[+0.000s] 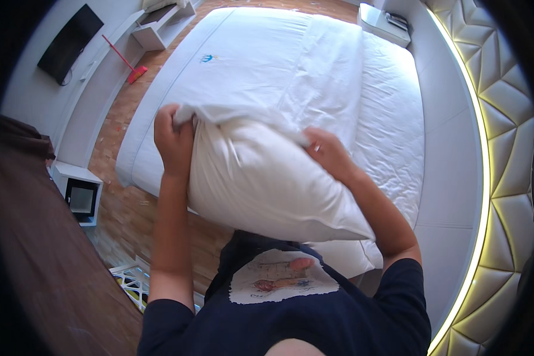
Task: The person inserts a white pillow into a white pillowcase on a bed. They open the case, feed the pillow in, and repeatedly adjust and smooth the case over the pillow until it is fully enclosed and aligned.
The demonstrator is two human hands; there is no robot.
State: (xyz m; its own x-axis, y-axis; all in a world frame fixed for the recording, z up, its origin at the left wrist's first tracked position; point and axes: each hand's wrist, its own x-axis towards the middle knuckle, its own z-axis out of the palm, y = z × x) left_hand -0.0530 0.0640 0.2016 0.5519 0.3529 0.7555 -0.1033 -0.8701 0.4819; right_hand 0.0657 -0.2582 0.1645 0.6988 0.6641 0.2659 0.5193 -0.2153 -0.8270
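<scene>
A plump white pillow (267, 178) hangs tilted before my body, over the near side of a bed with a white duvet (267, 58). My left hand (173, 138) is closed on the edge of a white pillowcase (244, 112) at the pillow's upper left corner. At the case's other end, my right hand (327, 149) pinches the same hem. The pillow's cream-white top shows below that hem. How far the case covers the pillow cannot be told. Behind the pillow's lower right corner lies another white pillow or folded bedding (342, 258).
A white bedside cabinet (382, 29) stands at the far right, beside a padded headboard wall (503, 133) with a light strip. Along the left are a pink broom (137, 74), a wall television (70, 44), a small cabinet (78, 175) and a brown curtain (40, 231).
</scene>
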